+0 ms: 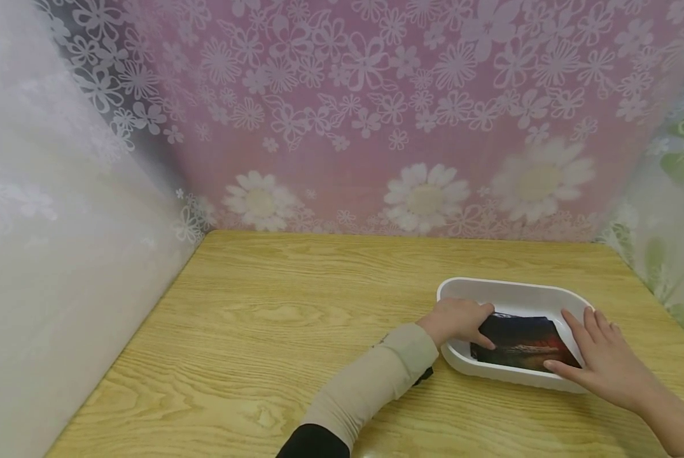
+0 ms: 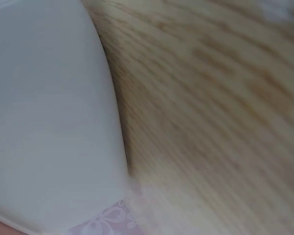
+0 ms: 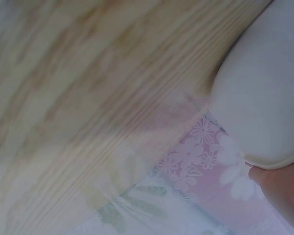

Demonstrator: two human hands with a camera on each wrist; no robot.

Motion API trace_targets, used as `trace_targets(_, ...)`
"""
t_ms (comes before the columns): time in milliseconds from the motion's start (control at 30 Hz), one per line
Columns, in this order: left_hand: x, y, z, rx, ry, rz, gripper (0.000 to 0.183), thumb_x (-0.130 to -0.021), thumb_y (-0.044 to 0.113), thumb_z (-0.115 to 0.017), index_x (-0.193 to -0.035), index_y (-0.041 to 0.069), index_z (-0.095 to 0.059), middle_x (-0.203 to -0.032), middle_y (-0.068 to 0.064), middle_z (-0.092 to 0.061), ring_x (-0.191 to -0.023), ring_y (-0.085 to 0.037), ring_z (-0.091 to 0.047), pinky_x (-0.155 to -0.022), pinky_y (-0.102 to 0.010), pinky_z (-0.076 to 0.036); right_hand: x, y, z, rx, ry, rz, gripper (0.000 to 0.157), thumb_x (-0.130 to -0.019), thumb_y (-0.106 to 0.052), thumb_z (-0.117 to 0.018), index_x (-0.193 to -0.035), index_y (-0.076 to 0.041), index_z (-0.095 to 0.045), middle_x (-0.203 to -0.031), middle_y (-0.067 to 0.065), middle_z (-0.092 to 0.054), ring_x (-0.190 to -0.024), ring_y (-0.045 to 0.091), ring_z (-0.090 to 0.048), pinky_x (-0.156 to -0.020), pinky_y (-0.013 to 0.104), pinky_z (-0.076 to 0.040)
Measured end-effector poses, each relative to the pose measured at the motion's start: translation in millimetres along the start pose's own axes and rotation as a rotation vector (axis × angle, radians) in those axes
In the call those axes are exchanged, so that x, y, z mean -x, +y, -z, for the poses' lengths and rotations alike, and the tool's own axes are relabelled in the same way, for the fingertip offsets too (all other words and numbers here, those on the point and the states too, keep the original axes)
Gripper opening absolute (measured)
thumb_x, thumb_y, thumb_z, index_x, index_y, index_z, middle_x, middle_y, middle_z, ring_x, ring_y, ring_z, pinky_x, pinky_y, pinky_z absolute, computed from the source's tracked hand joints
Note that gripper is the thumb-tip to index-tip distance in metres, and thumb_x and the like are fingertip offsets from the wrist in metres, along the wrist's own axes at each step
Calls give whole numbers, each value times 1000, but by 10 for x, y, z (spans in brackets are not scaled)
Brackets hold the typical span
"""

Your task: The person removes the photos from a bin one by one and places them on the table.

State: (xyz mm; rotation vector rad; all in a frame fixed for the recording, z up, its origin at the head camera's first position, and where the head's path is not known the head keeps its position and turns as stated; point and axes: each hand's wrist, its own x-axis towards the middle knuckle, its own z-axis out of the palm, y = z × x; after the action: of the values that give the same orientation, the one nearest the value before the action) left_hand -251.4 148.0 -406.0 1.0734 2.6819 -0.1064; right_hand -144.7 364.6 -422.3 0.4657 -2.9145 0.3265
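Note:
In the head view, a white oblong tray (image 1: 525, 288) with rounded ends stands on the right side of the table. Inside it lies a flat, dark printed piece (image 1: 519, 340), blue-black shading into red, like a picture or cards; its exact kind is unclear. Over the tray's left end reaches my left hand (image 1: 462, 319), thumb and forefinger spread at the piece's left edge, the other fingers mostly hidden. My right hand (image 1: 605, 359) rests over the right end, fingers spread along the rim and thumb by the piece's front right corner. Both wrist views show the tray's outer wall (image 2: 49, 107).
The wood-grain table (image 1: 273, 318) stretches to the left of the tray. A pink flowered curtain (image 1: 347, 127) hangs behind it, with a pale sheet (image 1: 61, 222) on the left and a leaf-patterned one (image 1: 674, 191) at right.

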Motion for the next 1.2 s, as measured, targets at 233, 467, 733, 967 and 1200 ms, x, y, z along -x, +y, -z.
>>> trace_targets(233, 17, -15, 39, 28, -31, -14, 64, -69, 62, -60, -125, 40, -39, -103, 22, -52, -89, 2, -51, -67, -24, -41, -1, -8, 4, 4, 3, 0, 94, -78, -40, -63, -138, 9, -9, -130, 46, -3, -124, 43, 18, -94, 49, 19)
trace_targets(467, -10, -26, 45, 28, -43, -12, 60, -68, 61, -62, -119, 35, -45, -100, 19, -52, -89, 1, -50, -70, -24, -41, -9, -5, 8, 10, 2, -1, 95, -78, -41, -63, -138, 9, -9, -130, 46, -3, -124, 44, 17, -93, 49, 20)
trace_targets(733, -23, -49, 35, -44, -58, -70, 69, -67, 65, -59, -127, 34, -44, -113, 13, -45, -101, -4, -41, -81, -23, -36, 1, -6, -11, 13, 10, 2, 95, -78, -41, -63, -139, 8, -9, -129, 46, -5, -124, 43, 17, -93, 48, 20)
trace_targets(967, -20, -63, 34, -34, -71, -105, 71, -68, 65, -59, -130, 34, -42, -115, 13, -41, -101, -4, -37, -84, -20, -32, 5, -9, -9, 2, 25, -1, 97, -78, -41, -64, -140, 5, -4, -128, 47, -7, -124, 47, 11, -94, 49, 18)
trace_targets(1200, -18, -107, 89, 60, -23, -141, 72, -68, 59, -63, -130, 31, -40, -120, 14, -41, -109, -2, -37, -90, -18, -29, -10, -9, 13, -4, 2, -15, 99, -78, -41, -63, -140, 4, 0, -129, 46, -6, -124, 49, 10, -93, 50, 19)
